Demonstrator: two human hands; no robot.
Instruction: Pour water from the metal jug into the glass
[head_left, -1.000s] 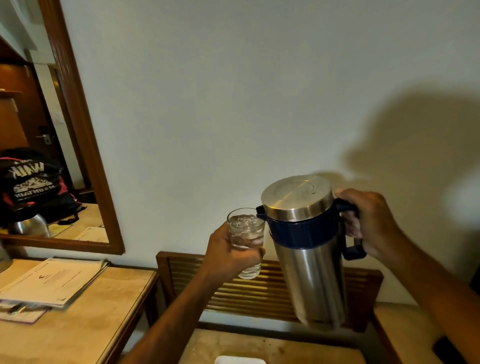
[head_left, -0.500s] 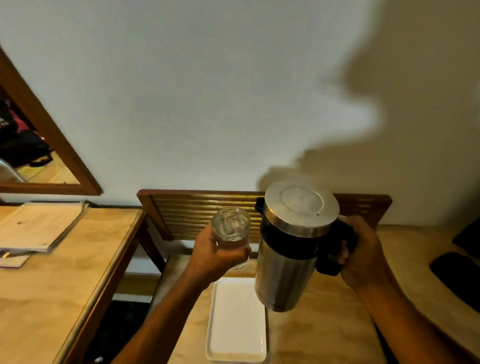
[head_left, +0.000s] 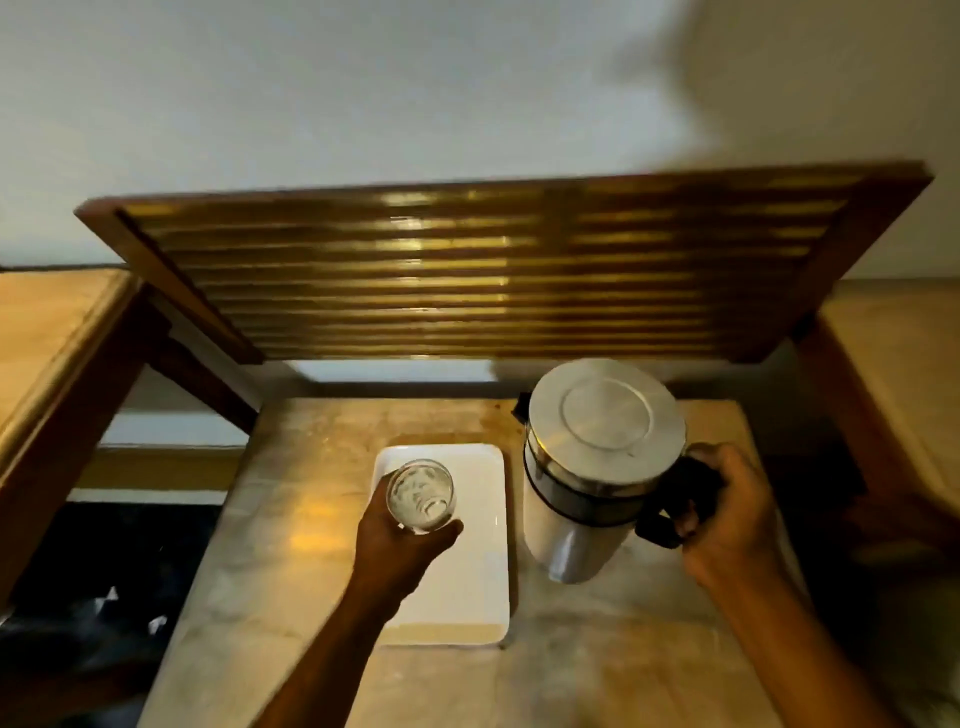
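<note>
My left hand (head_left: 397, 545) grips a clear glass (head_left: 421, 496) with water in it, held upright over the left part of a white rectangular tray (head_left: 467, 587). To its right, my right hand (head_left: 727, 519) is closed on the dark handle of the metal jug (head_left: 597, 467). The jug is steel with a dark band and a flat steel lid, and it stands roughly upright just right of the tray, low over the small wooden table (head_left: 311, 519). Whether its base touches the table I cannot tell.
A slatted wooden rack (head_left: 493, 275) leans against the white wall behind the small table. A higher wooden desk (head_left: 47, 338) stands at the left, another wooden surface (head_left: 898, 364) at the right. A dark gap (head_left: 104, 571) lies left of the table.
The view has tipped downward onto the table. Both hands have come down: the glass now hangs over the tray and the jug, tilted toward the glass a second ago, is upright beside the tray.
</note>
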